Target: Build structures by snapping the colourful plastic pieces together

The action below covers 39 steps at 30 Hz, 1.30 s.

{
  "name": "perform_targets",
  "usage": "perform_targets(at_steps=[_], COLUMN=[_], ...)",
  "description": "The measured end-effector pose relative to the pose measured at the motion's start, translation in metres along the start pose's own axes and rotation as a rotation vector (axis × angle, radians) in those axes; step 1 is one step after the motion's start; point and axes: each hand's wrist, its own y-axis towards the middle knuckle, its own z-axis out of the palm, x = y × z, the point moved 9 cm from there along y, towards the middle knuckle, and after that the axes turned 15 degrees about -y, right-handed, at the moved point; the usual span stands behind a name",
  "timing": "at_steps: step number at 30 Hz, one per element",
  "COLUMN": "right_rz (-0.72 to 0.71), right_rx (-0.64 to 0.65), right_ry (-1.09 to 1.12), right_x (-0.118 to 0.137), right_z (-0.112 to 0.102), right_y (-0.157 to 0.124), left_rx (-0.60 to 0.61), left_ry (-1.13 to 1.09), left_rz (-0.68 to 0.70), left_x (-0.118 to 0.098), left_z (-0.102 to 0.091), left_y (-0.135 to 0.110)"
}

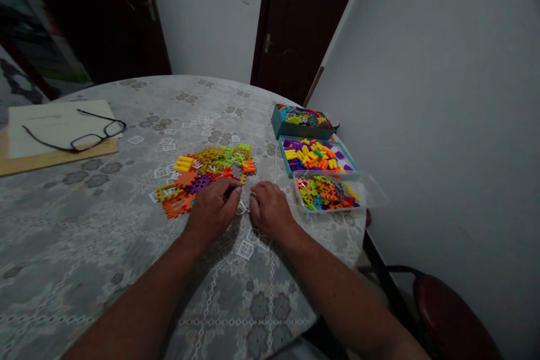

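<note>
My left hand (214,208) and my right hand (270,209) rest side by side on the patterned tablecloth (84,225), fingers curled and pinched toward each other over a small white window-shaped piece (242,207). What the fingertips grip is mostly hidden. Just beyond my left hand lies a flat cluster of interlocking plastic pieces (206,174) in orange, yellow, green and purple. More white window pieces (245,248) lie under and around my wrists.
Three boxes of coloured pieces stand at the right table edge: a clear tray (327,194), a teal tray (316,154) and a teal box (300,120). Black glasses (90,132) lie on paper far left. A red stool (451,315) stands lower right by the wall.
</note>
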Motion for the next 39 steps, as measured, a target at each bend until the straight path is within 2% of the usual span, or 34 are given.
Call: perform_targets(at_steps=[3,7,10,15,20,23,25,28,30,32,34,36,39], right_rz=[-0.022,-0.058,0.014,0.172,0.164,0.133,0.178,0.328,0.438,0.531,0.567,0.549,0.464], right_rx=[0.021,0.138,0.199,0.235,0.19,0.082,-0.073,-0.279,-0.354,-0.387,-0.397,-0.419,-0.439], right_ry=[-0.015,-0.089,-0.137,-0.128,-0.066,0.035,0.07,0.006,-0.075,-0.136,-0.158,-0.16,-0.167], right_x=[-0.009,-0.016,-0.027,-0.045,-0.034,-0.033,-0.05,-0.1,-0.138,-0.172,-0.191,-0.194,-0.17], right_z=[-0.002,-0.001,-0.004,-0.013,-0.015,-0.027,-0.047,-0.078,-0.09,-0.093,-0.09,-0.087,-0.079], right_y=[0.001,0.0,0.0,-0.003,-0.004,-0.001,-0.002,-0.013,-0.025,-0.037,-0.046,-0.053,-0.059], left_rx=[0.087,0.246,0.313,0.359,0.429,0.461,0.48,0.495,0.5,0.506,0.514,0.51,0.495], left_ry=[0.035,0.077,0.111,0.152,0.197,0.23,0.228,0.209,0.204,0.202,0.199,0.194,0.188], left_rz=[0.061,0.125,0.118,0.091,0.054,0.038,0.04,0.035,0.025,0.028,0.034,0.039,0.049], left_x=[-0.005,-0.008,-0.003,0.005,0.002,0.001,0.001,0.001,0.001,-0.001,-0.002,-0.002,-0.001], left_z=[0.01,0.033,0.047,0.055,0.059,0.061,0.062,0.064,0.064,0.065,0.066,0.066,0.066], left_y=[-0.003,-0.012,-0.019,-0.023,-0.023,-0.024,-0.025,-0.026,-0.026,-0.027,-0.027,-0.027,-0.027])
